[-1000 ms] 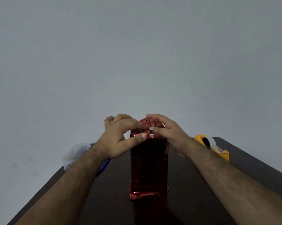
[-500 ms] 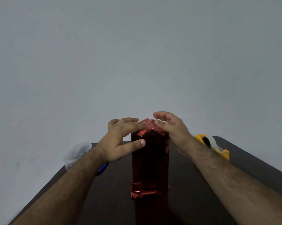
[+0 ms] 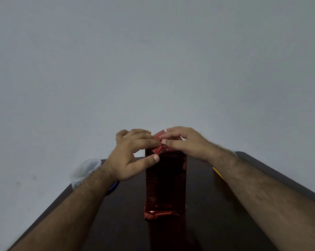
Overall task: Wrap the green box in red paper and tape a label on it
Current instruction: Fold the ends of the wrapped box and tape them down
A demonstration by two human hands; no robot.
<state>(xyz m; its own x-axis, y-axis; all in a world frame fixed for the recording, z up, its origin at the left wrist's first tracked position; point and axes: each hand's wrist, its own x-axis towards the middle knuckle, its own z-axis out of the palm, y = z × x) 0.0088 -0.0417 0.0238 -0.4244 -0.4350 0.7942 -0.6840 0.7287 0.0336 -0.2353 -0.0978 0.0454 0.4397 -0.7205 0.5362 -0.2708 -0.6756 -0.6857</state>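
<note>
Both hands are working the top of the red-wrapped box, which is standing upright at the middle of the dark desk. Left hand is gripping the box's upper edge from nine o'clock, thumb lying on the near face and fingers curling over the crumpled red paper. Right hand is pressing the folded paper down from three o'clock with bent fingers. At nine o'clock, a clear plastic container is sitting on the desk's far left corner.
</note>
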